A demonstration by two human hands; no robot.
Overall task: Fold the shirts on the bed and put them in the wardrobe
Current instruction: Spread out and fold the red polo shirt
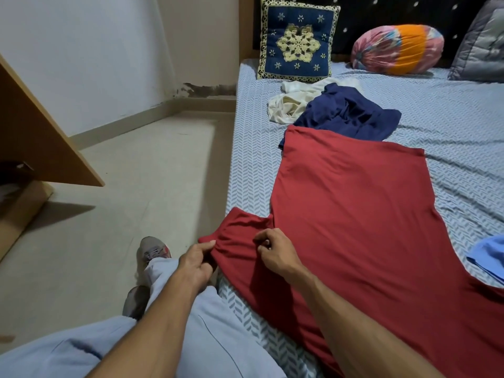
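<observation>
Red shirt (354,214) is spread flat on the bed (450,126), hem toward the headboard, body smoothed out. Judging by that, it's laid out as the folding surface prep, with the fold itself not started.

Left hand (196,264) pinches the cuff end of the near sleeve (240,230), thumb on top, fingers curled under the fabric. Right hand (274,252) pinches the same sleeve further in, near the shoulder seam, fingers curled on a small gather of cloth. Two grips on one sleeve: likely to keep it taut and flat so it can be turned inward over the body without bunching. The sleeve hangs partly off the bed edge, which is probably why it gets handled first.

Remaining stock: navy shirt (351,113) crumpled just beyond the red one's hem, touching it; cream shirt (291,100) crumpled beside the navy, partly under it. Light blue garment (488,257) at the right edge, only a corner visible, can't tell whether it's folded.

Wooden panel (41,132) at left may be the wardrobe door; can't confirm. Nothing visibly stowed yet.

Embroidered cushion (298,39), bolster (396,49) and grey pillow (482,45) sit at the headboard, well apart from the work area.

Risk: jersey fabric is slack, so the sleeve fold may wrinkle unless it's pulled flat.
</observation>
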